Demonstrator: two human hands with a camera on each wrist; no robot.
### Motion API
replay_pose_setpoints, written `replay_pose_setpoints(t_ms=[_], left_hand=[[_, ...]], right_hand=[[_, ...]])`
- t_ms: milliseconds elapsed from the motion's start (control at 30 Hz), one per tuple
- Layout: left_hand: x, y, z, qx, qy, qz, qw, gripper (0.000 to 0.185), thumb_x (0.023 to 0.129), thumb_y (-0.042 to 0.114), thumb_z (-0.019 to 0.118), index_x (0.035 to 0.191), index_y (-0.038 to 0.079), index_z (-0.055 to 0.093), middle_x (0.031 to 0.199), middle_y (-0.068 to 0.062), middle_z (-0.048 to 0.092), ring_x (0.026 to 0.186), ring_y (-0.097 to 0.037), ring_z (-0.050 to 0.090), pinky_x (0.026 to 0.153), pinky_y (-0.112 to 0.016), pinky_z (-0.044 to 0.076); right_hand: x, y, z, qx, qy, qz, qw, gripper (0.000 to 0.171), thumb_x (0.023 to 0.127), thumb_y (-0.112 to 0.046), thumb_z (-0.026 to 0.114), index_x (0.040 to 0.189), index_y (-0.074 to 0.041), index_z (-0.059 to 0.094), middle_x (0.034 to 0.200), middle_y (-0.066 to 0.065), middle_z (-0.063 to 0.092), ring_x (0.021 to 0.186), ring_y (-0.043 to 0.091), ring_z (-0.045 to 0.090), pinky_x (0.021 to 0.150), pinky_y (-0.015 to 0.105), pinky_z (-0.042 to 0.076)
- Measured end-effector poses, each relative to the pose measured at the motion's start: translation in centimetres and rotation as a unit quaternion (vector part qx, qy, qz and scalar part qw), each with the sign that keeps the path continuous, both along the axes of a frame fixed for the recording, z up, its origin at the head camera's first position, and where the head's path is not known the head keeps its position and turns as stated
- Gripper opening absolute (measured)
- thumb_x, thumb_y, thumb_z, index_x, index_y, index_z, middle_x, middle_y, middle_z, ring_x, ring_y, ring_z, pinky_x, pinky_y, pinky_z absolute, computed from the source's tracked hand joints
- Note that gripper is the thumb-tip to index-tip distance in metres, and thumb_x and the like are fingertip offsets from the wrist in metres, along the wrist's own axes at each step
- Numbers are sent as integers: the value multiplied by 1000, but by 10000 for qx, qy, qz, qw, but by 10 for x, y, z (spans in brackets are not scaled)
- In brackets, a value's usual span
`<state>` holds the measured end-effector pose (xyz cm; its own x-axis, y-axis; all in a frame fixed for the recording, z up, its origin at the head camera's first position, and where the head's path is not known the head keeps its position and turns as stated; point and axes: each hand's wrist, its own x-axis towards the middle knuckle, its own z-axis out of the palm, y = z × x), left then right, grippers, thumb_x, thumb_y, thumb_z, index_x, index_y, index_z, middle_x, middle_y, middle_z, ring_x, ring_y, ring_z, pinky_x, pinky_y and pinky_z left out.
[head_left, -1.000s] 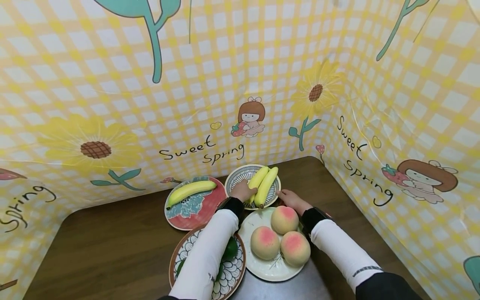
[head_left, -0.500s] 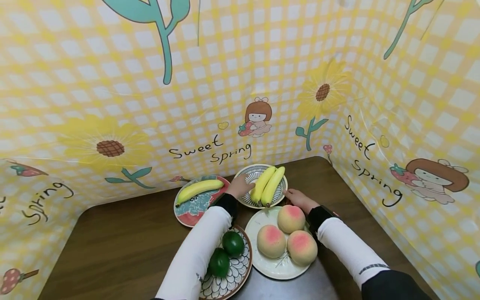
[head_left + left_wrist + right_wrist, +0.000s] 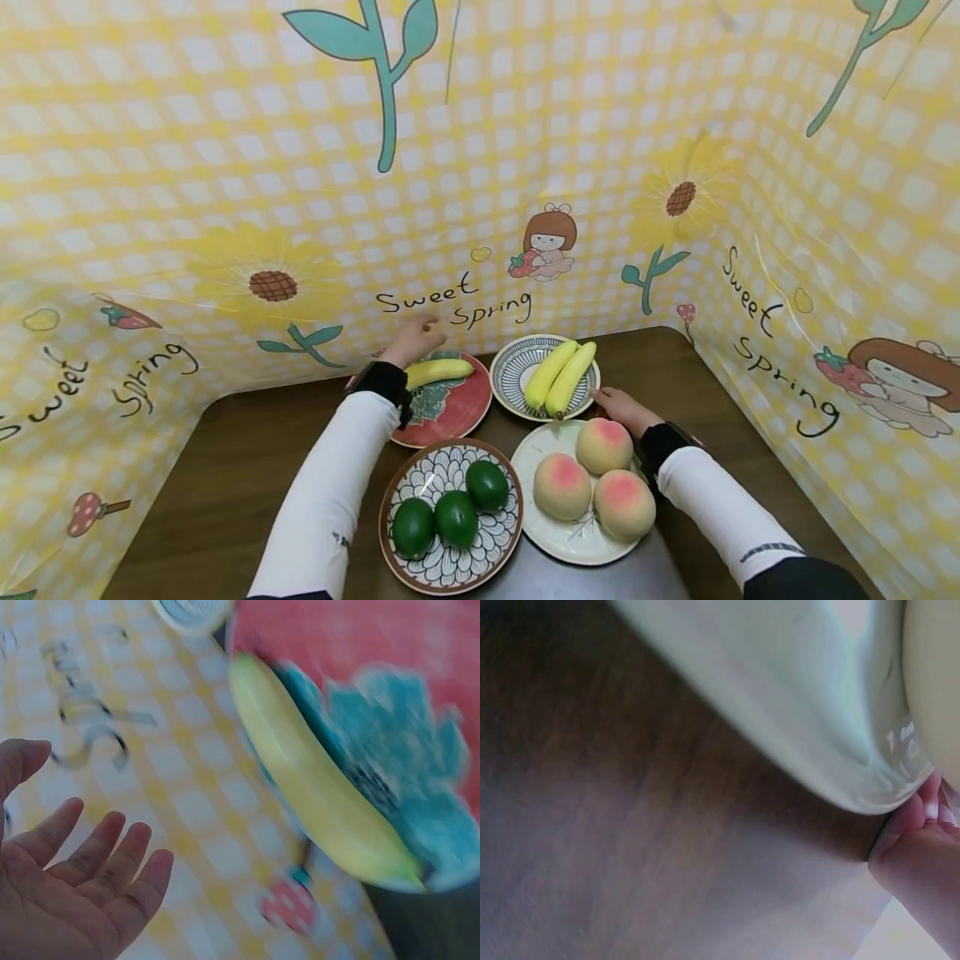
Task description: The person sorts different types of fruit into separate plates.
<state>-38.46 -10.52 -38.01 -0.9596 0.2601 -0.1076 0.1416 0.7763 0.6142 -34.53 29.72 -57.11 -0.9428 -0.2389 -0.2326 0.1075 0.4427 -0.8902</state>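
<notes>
My left hand (image 3: pixel 414 340) hovers above the red plate (image 3: pixel 468 408), over one end of the banana (image 3: pixel 442 371) lying there. In the left wrist view the fingers of that hand (image 3: pixel 90 892) are spread and loosely bent, holding nothing, apart from the banana (image 3: pixel 315 772). With my right hand (image 3: pixel 628 410) I grip the right rim of the patterned bowl (image 3: pixel 513 367). Two more bananas (image 3: pixel 562 379) lie side by side in this bowl. The right wrist view shows only part of the hand (image 3: pixel 915 847), beyond the pale plate's edge; its fingertips are mostly hidden.
A brown-rimmed plate (image 3: pixel 495 575) with several dark green fruits (image 3: pixel 456 518) stands at the front. Beside it, a pale plate (image 3: pixel 573 546) bears 3 peaches (image 3: pixel 625 504). The wooden table (image 3: pixel 247 467) meets a yellow checked cloth wall (image 3: pixel 480 167) at the back and right.
My left hand has let go of a banana in the bowl and moved left, over the red plate. The right hand stays at the bowl's rim. The head view has shifted left.
</notes>
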Motion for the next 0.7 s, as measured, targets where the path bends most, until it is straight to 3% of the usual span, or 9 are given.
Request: replay_pose_setpoints(t_ms=[133, 167, 267, 400, 467, 700], left_hand=[[2, -29, -16, -157, -146, 269, 9994, 58, 103, 19, 55, 153, -6, 39, 154, -33, 44, 141, -47, 46, 114, -54, 43], [3, -35, -21, -264, -124, 304, 9991, 58, 101, 18, 56, 151, -7, 41, 152, -34, 46, 140, -47, 48, 113, -54, 44], [2, -44, -37, -676, -87, 259, 9973, 57, 99, 17, 60, 148, -9, 46, 148, -34, 51, 136, -49, 51, 112, -55, 45], [-2, -44, -56, -1015, -84, 125, 9947, 62, 96, 17, 63, 148, -10, 45, 147, -34, 51, 134, -50, 52, 112, -57, 43], [-5, -41, -64, -971, -86, 144, 9951, 64, 95, 16, 64, 150, -10, 42, 147, -34, 51, 132, -50, 53, 111, -57, 44], [-12, -30, -89, -822, 253, 228, 9960, 57, 92, 7, 64, 144, -9, 48, 129, -32, 61, 105, -41, 59, 94, -51, 46]], right_hand=[[18, -9, 25, 42, -71, -39, 10000, 50, 110, -43, 40, 99, 2, 58, 83, 9, 58, 79, 21, 56, 76, 32, 46], [27, -17, 40, 198, -210, -182, 9994, 47, 111, -37, 38, 101, 5, 56, 84, 10, 58, 81, 22, 57, 78, 32, 47], [36, -22, 51, 263, -170, -256, 9992, 43, 112, -30, 36, 100, 6, 56, 82, 7, 57, 79, 17, 55, 76, 29, 46], [40, -24, 55, 365, -195, -302, 9987, 42, 113, -28, 34, 100, 5, 56, 80, 4, 56, 77, 14, 54, 75, 27, 45], [41, -26, 57, 350, -321, -367, 9982, 41, 113, -27, 33, 102, 5, 56, 81, 2, 55, 77, 14, 53, 75, 26, 44], [40, -26, 60, 337, -474, -340, 9977, 41, 114, -28, 32, 109, 6, 54, 86, 5, 56, 81, 15, 53, 77, 27, 45]])
